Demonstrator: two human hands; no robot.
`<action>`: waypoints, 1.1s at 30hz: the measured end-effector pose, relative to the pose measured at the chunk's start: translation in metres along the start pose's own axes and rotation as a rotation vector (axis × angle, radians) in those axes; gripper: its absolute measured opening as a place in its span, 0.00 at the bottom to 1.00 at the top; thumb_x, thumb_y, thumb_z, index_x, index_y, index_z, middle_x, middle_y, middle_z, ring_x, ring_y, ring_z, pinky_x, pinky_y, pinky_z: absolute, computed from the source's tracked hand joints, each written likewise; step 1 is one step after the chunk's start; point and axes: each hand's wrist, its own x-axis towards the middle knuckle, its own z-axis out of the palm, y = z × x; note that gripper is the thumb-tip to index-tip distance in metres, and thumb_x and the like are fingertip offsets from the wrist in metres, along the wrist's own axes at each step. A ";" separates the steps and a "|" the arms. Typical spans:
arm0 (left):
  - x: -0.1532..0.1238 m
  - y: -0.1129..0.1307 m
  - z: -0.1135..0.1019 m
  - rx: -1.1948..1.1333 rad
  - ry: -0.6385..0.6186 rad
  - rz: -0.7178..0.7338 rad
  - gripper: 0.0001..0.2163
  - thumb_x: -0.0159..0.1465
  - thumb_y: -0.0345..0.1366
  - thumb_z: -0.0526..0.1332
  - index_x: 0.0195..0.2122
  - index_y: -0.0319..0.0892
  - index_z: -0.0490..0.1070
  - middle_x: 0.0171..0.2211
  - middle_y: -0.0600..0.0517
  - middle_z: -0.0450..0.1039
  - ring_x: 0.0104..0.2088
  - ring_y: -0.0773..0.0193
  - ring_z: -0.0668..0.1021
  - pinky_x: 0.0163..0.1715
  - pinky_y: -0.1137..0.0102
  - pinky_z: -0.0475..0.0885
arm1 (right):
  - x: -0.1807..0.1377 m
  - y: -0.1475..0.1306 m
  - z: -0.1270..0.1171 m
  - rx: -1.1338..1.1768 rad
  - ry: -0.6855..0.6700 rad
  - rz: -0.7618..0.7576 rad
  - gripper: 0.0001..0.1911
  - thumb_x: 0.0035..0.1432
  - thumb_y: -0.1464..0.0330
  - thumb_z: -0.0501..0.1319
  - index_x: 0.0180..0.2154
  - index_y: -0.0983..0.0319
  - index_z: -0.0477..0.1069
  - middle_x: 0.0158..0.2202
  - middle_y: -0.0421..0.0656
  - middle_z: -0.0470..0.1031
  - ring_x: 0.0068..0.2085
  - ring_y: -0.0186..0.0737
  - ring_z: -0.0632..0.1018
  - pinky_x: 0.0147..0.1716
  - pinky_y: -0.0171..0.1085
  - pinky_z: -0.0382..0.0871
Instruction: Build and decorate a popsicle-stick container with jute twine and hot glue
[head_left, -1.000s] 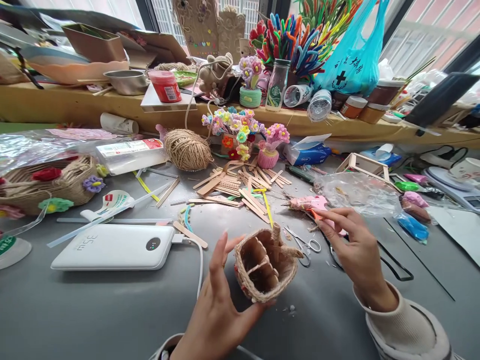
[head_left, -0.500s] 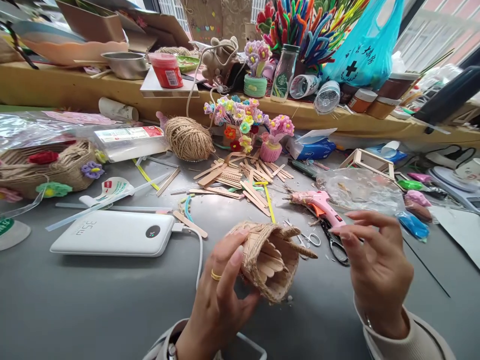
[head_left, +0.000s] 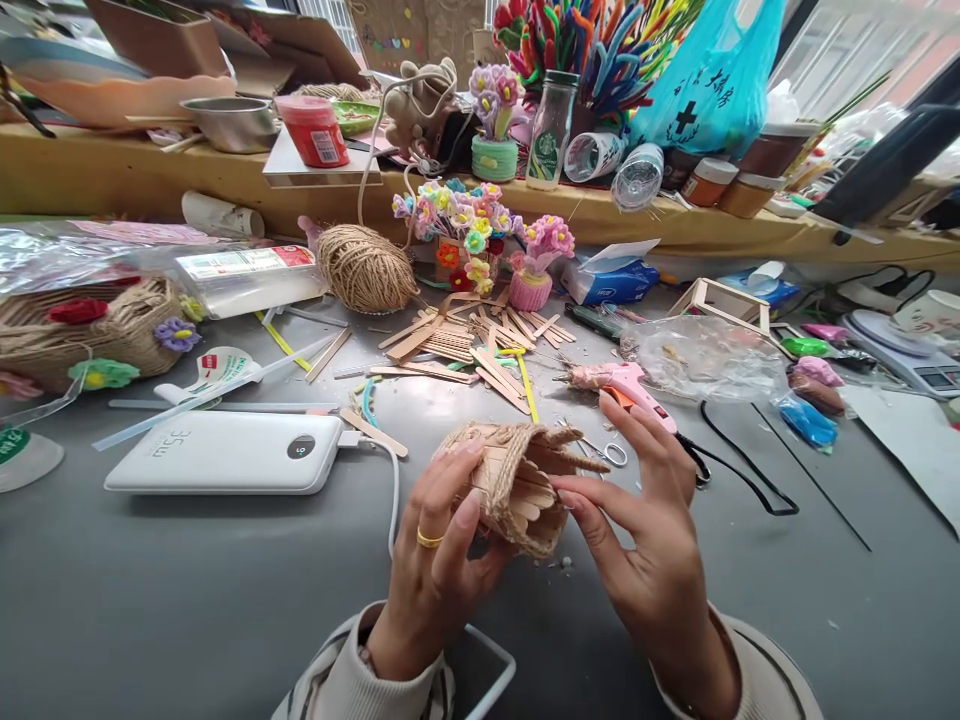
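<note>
My left hand (head_left: 442, 545), with a ring on one finger, is wrapped round a small basket (head_left: 499, 470) made of craft sticks and twine. The basket lies tilted on its side above the table, its mouth facing right and towards me. Braided twine edges the rim, and two stiff twine-wrapped ends stick out at its upper right. My right hand (head_left: 645, 530) reaches the mouth with thumb and forefinger pinched together at the rim; whatever is between them is too small to make out. Just behind that hand lies a pink glue gun (head_left: 634, 385), with small scissors (head_left: 613, 453) beside the basket.
A white power bank (head_left: 225, 455) with a cable lies at the left. Loose craft sticks (head_left: 450, 340) are heaped behind the basket, near a twine ball (head_left: 366, 268) and crocheted flowers (head_left: 465, 225). To the right are a plastic bag (head_left: 705, 355) and a black cord (head_left: 750, 485).
My right hand has moved left from beside the glue gun to the basket's mouth. A black cord now shows where that hand was. The basket stays in my left hand, turned slightly.
</note>
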 end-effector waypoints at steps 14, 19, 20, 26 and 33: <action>-0.007 -0.003 0.003 -0.029 0.024 0.004 0.40 0.49 0.31 0.68 0.59 0.49 0.46 0.55 0.43 0.61 0.50 0.51 0.71 0.45 0.52 0.72 | -0.002 -0.001 0.005 0.055 -0.037 0.072 0.06 0.54 0.70 0.58 0.30 0.58 0.74 0.60 0.41 0.56 0.61 0.53 0.55 0.57 0.56 0.47; -0.011 -0.002 0.002 -0.092 0.040 -0.081 0.44 0.48 0.29 0.67 0.61 0.48 0.41 0.55 0.44 0.61 0.50 0.49 0.71 0.47 0.51 0.71 | -0.002 -0.003 0.001 0.066 -0.032 0.054 0.09 0.54 0.73 0.57 0.34 0.56 0.75 0.60 0.40 0.55 0.60 0.51 0.55 0.57 0.53 0.48; -0.011 -0.001 0.001 -0.098 0.021 -0.148 0.44 0.49 0.28 0.66 0.61 0.50 0.39 0.55 0.46 0.60 0.50 0.49 0.71 0.48 0.51 0.71 | -0.002 -0.003 0.000 0.058 -0.019 0.054 0.10 0.54 0.74 0.57 0.35 0.56 0.75 0.60 0.40 0.56 0.60 0.51 0.55 0.57 0.53 0.48; -0.012 0.001 0.004 -0.142 0.125 -0.280 0.45 0.47 0.31 0.67 0.61 0.49 0.39 0.53 0.44 0.62 0.49 0.49 0.72 0.45 0.52 0.72 | -0.006 -0.003 -0.002 0.127 0.064 0.097 0.09 0.53 0.75 0.56 0.32 0.57 0.71 0.56 0.40 0.58 0.58 0.50 0.58 0.55 0.54 0.53; -0.013 -0.001 0.006 -0.202 0.178 -0.391 0.42 0.50 0.34 0.66 0.61 0.46 0.40 0.52 0.43 0.62 0.49 0.50 0.72 0.42 0.55 0.74 | -0.008 0.003 -0.005 0.271 0.140 0.259 0.11 0.56 0.72 0.50 0.22 0.61 0.62 0.47 0.44 0.63 0.54 0.50 0.62 0.52 0.56 0.56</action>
